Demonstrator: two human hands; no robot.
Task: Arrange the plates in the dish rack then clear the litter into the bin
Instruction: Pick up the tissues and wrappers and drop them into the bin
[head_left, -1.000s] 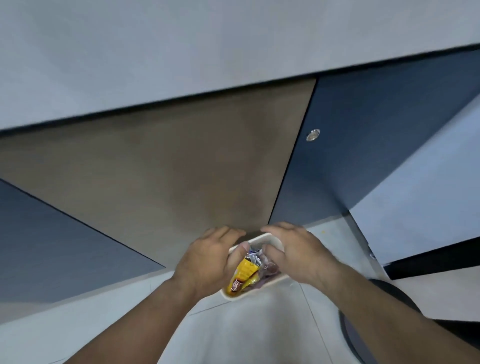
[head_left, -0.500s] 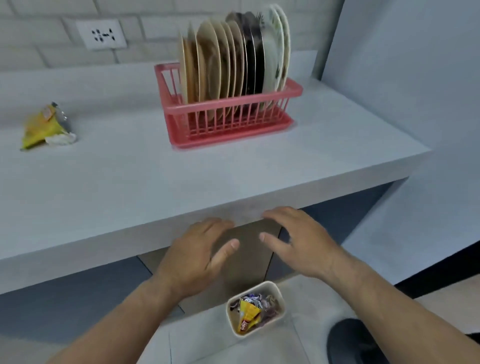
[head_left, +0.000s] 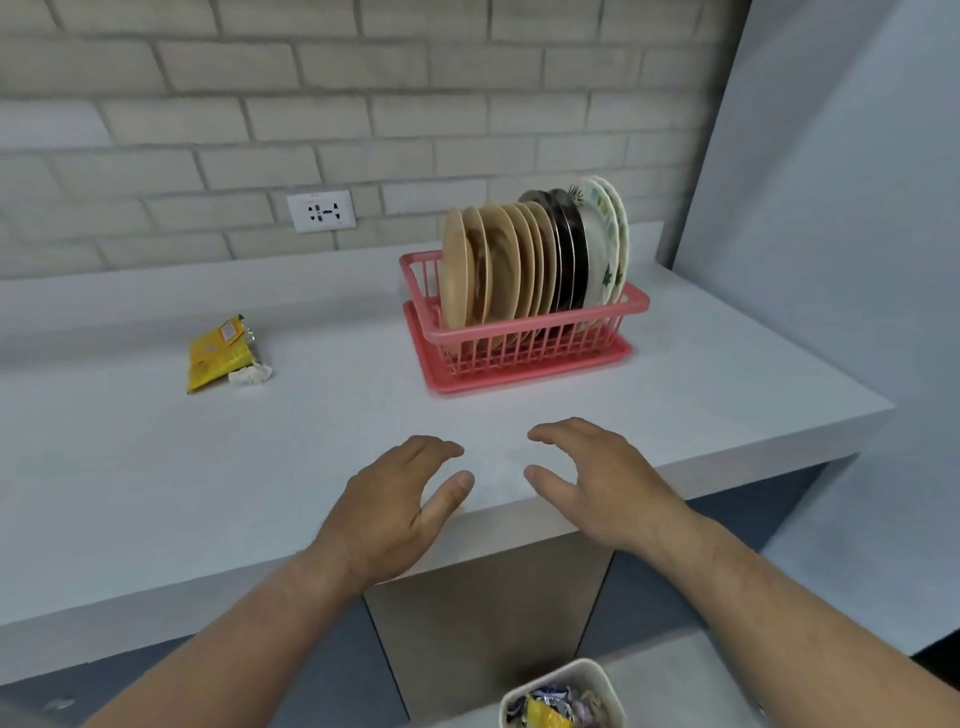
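Note:
Several plates, tan, black and white, stand on edge in the red dish rack at the back right of the grey counter. A yellow wrapper and a crumpled white paper scrap lie on the counter at the left. The small white bin on the floor below holds wrappers. My left hand and my right hand hover over the counter's front edge, fingers loosely spread, holding nothing.
A brick wall with a white socket backs the counter. A pale wall closes the right side. Cabinet doors sit under the counter. A dark round object shows at the floor's right edge.
Both hands let go of the bin on the floor and rose to the counter's edge. The view lifted from the floor to the counter, rack and litter.

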